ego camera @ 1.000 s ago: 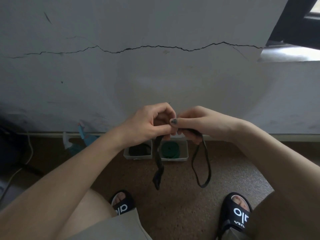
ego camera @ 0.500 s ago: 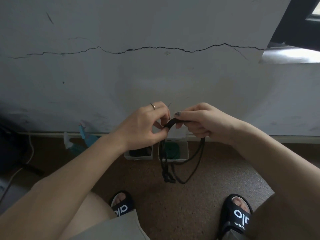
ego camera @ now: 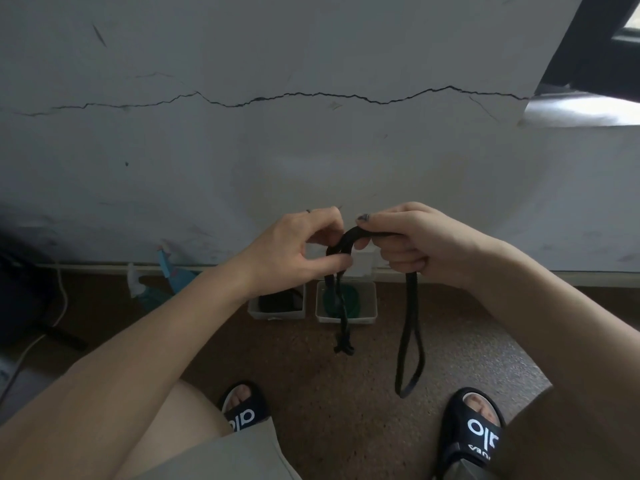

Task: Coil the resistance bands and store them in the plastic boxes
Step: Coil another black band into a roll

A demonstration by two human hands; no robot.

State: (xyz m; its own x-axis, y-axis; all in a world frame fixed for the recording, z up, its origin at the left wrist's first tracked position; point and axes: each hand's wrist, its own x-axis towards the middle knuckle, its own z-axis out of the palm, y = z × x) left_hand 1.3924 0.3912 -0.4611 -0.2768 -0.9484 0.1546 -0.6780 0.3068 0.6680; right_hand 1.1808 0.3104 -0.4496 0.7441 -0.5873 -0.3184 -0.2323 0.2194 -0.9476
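— What's in the hands?

— A black resistance band point(ego camera: 410, 327). The left hand point(ego camera: 298, 252) pinches it between thumb and fingers, and the right hand point(ego camera: 412, 242) has its fingers curled round it, thumb on top. A short arch of band bridges the two hands.

— And the rest of it?

— A twisted tail hangs from the left hand toward six o'clock, ending in a small knot-like bunch. A long narrow loop drops from the right fist, its bottom between the slippered feet point(ego camera: 474, 431).

— The boxes?

— Two plastic boxes on the brown floor by the wall, under the hands. The left box point(ego camera: 254, 311) holds something dark, partly hidden by the left wrist. The right box point(ego camera: 372, 306), at its three o'clock and just beside it, holds a green coiled band point(ego camera: 353, 299). The hanging tail crosses in front of that one.
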